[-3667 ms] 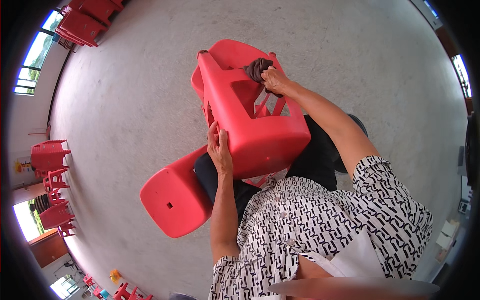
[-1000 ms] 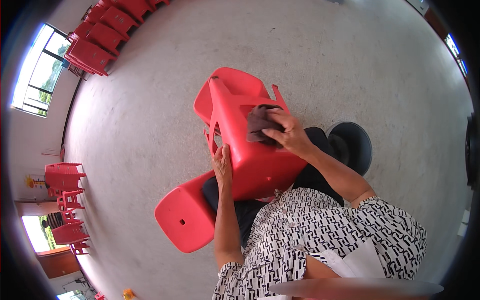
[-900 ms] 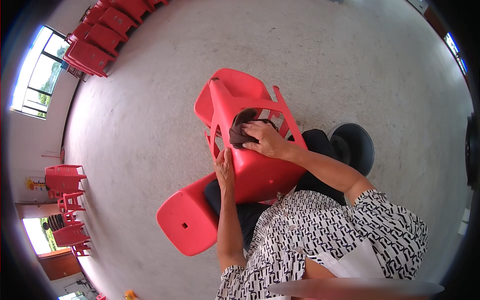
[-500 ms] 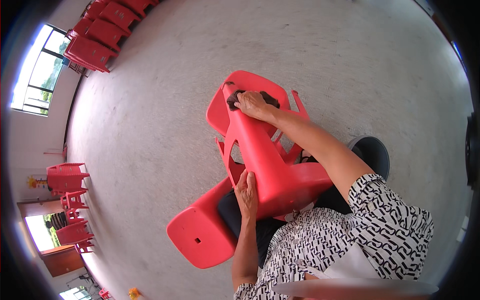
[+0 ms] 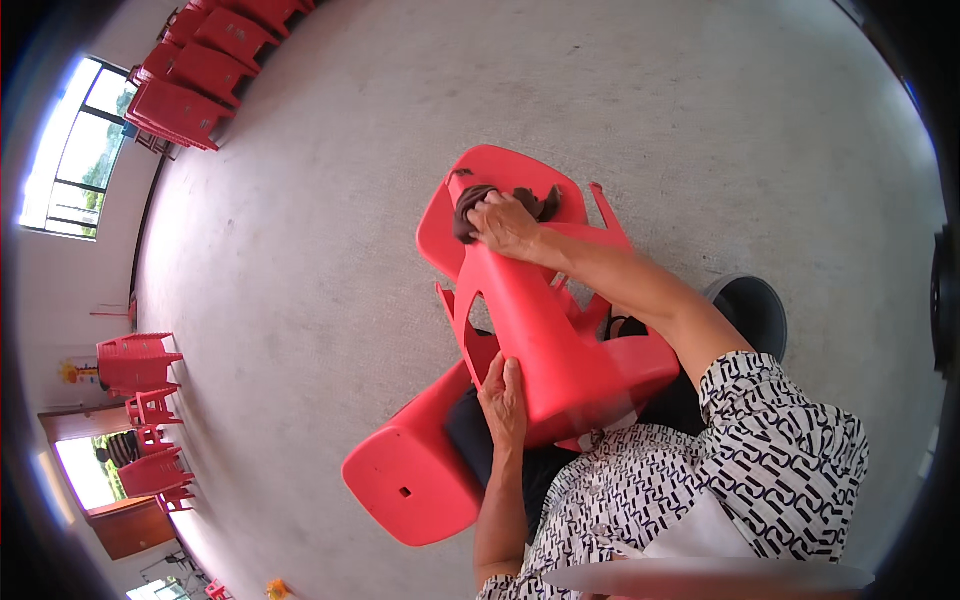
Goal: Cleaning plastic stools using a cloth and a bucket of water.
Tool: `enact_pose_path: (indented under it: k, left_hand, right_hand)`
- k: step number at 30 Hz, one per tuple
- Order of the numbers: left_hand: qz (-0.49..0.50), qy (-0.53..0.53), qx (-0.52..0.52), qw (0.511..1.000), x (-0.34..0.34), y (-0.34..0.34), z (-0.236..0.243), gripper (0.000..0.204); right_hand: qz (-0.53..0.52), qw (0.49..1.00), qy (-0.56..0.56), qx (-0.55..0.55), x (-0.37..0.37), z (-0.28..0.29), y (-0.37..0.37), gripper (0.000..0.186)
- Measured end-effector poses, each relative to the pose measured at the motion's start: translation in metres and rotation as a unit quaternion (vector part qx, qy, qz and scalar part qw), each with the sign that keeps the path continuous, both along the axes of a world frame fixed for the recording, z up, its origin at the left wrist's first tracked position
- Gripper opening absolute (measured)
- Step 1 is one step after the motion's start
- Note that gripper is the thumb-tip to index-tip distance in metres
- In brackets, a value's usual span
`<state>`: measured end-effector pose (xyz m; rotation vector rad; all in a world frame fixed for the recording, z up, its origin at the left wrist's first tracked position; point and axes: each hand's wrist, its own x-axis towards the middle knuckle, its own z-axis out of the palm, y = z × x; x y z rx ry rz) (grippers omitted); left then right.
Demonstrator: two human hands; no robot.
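A red plastic chair (image 5: 545,355), tipped over across my lap, has its legs and openings facing away from me. My right hand (image 5: 505,225) is closed on a dark brown cloth (image 5: 545,205), pressed against the upper part of the chair. Lower down, my left hand (image 5: 502,400) grips the chair's left-side leg panel, thumb lying along it. Another red seat piece (image 5: 405,465), with a small square hole, sticks out beside my left thigh. A dark bucket (image 5: 755,300) stands at my right, partly hidden by my arm.
Stacks of red chairs (image 5: 200,105) stand along the back-left wall below a window (image 5: 85,150). More red chairs and stools (image 5: 135,365) line the left wall near an open doorway (image 5: 75,470). Grey concrete floor (image 5: 700,130) surrounds me.
The chair has shifted right and toward me. My right hand has moved with the cloth to the chair's upper left, then slightly down. My left hand still grips it, lower in view.
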<state>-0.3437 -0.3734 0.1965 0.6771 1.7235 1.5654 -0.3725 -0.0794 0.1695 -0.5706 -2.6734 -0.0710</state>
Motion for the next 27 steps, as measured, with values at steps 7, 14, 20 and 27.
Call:
enact_pose_path:
  k: [7,14,20,27]
  left_hand:
    - [0.003,-0.01,0.035,0.999,-0.015,0.008,-0.049,0.038]
    - [0.023,0.042,0.034,0.998,0.002,0.01,-0.042,0.039]
    - [0.048,0.02,0.059,0.997,0.026,0.009,0.007,0.04]
    - [0.046,0.062,0.052,0.996,0.02,0.016,0.003,0.042]
  right_hand:
    - [0.124,0.99,-0.061,-0.039,0.028,-0.006,-0.09,0.03]
    - [0.006,0.993,-0.111,-0.046,-0.033,0.005,0.004,0.025]
    - [-0.049,0.983,-0.171,0.042,-0.077,0.04,0.054,0.027]
    - [-0.044,0.99,-0.131,0.034,-0.065,0.026,0.063,0.027]
